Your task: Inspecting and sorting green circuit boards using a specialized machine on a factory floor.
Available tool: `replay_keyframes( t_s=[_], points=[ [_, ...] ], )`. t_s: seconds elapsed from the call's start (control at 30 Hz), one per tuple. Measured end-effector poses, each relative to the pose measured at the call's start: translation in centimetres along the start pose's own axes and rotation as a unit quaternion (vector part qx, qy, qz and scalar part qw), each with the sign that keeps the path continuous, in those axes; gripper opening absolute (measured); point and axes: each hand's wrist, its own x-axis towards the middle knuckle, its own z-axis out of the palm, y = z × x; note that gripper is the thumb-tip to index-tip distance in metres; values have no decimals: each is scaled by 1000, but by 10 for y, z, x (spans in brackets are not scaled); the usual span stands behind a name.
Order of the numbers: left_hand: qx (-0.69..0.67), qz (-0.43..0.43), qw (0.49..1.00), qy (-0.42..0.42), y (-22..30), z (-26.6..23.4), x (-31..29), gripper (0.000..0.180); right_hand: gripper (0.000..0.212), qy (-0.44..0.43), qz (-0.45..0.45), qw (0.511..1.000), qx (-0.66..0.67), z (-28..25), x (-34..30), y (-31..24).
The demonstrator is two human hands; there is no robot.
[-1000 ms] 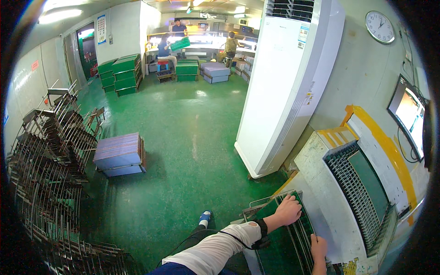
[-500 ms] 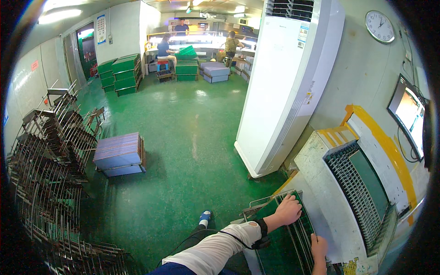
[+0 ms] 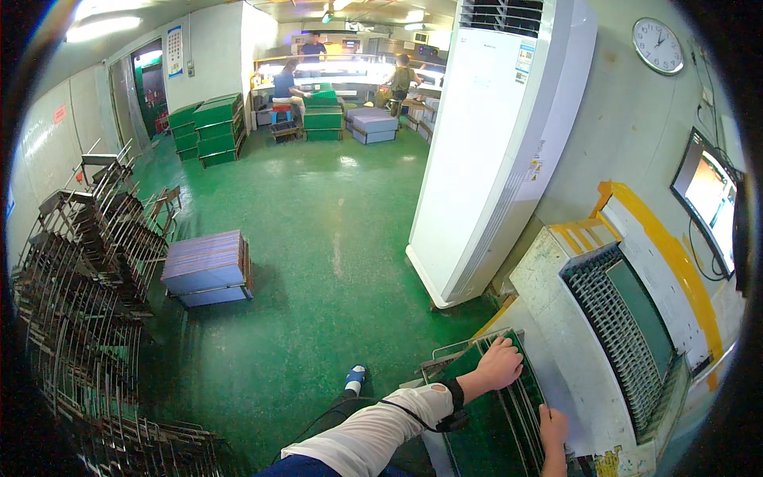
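Nearest the lower edge, the right hand [image 3: 554, 429] is touching the right edge of the green boards [image 3: 526, 383], its fingers bending inward; whether they are pinching a board cannot be told. The left hand [image 3: 501, 364], coming from a white sleeve [image 3: 373, 433] and a black wristband [image 3: 455, 395], is bearing down on the boards near their far end. Its fingers are curling close together, the tips partly hidden; what they are gripping cannot be told. The boards are sitting in a metal wire rack [image 3: 453, 350], its rods running along the far and left edges.

Just right of the rack, a pale machine [image 3: 548, 278] is standing against the wall, its slatted bed [image 3: 612, 334] carrying a dark green panel [image 3: 640, 314] along the bed's right edge. On the floor [image 3: 318, 278], a blue slipper [image 3: 356, 374] is showing left of the rack; empty wire racks [image 3: 87, 334] are crowding the left edge, and a lilac stack [image 3: 205, 269] is resting beside them.

Beyond, a tall white air conditioner [image 3: 477, 167] is standing near the machine. Farther off, green stacks [image 3: 218, 131] are lining the floor's far left corner, and co-workers [image 3: 284, 83] are occupying a brightly lit bench [image 3: 350, 71].
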Motion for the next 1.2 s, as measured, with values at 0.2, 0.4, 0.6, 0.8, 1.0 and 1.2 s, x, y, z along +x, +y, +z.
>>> replay_keyframes(
  t_s=[0.2, 0.4, 0.6, 0.8, 1.0, 1.2],
  points=[
    [0, 5, 1000, 12, -1, 1, -1, 21, 57, -2, 6, 1000, -19, -4, -1, -6],
    [0, 6, 1000, 12, 0, 0, 0, 21, 57, 7, 4, 1000, -26, 0, 0, -2],
    [0, 3, 1000, 6, 1, 0, 0, 21, 57, -2, 14, 1000, -26, -3, 0, -5],
    [0, 3, 1000, 6, 0, 0, 0, 21, 57, 2, 12, 1000, -29, -6, -1, -11],
    [-1, -1, 1000, 3, 1, 0, 1, 20, 56, -11, 27, 1000, -10, -9, -2, -17],
    [2, 0, 1000, 6, 0, 0, 0, 20, 56, 0, 15, 1000, -21, -9, -3, -17]
  ],
)
